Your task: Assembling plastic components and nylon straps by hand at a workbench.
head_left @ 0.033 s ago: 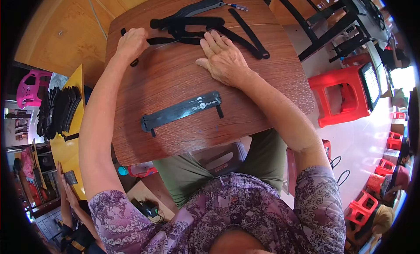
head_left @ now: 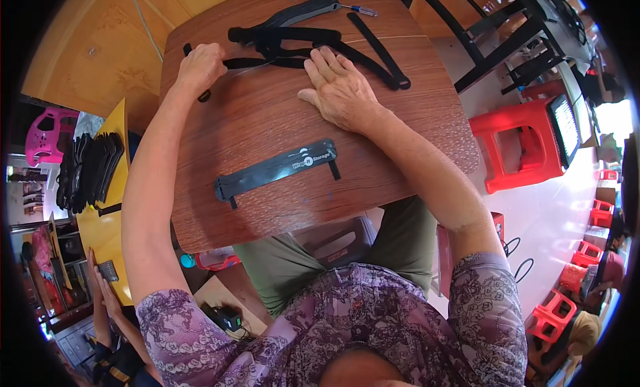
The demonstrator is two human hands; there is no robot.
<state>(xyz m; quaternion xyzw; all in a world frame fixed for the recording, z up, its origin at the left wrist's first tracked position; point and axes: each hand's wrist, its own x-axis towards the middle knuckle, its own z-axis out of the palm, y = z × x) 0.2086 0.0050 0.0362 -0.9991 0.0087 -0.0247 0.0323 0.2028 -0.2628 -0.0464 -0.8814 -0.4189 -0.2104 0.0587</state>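
Observation:
On the brown wood-grain table (head_left: 400,120), my left hand (head_left: 202,67) is a closed fist around a black strap (head_left: 245,63). Bits of black stick out on the far and near sides of the fist. The strap runs right toward my right hand (head_left: 339,90), which lies flat, its fingertips pressing on the black material. More black straps (head_left: 379,50) spread beyond and to the right of that hand. A grey-black strap (head_left: 303,12) lies at the far side, by a blue-tipped pen-like tool (head_left: 365,12). Nearer me rests a flat dark strip (head_left: 273,170) with white printing.
A red stool (head_left: 497,164) and a black chair frame (head_left: 477,47) stand to the right. On the left, a yellow surface (head_left: 100,234) holds a stack of black straps (head_left: 93,167), with another person's hands (head_left: 101,287) beside it. A wooden panel (head_left: 87,60) borders the table's far left.

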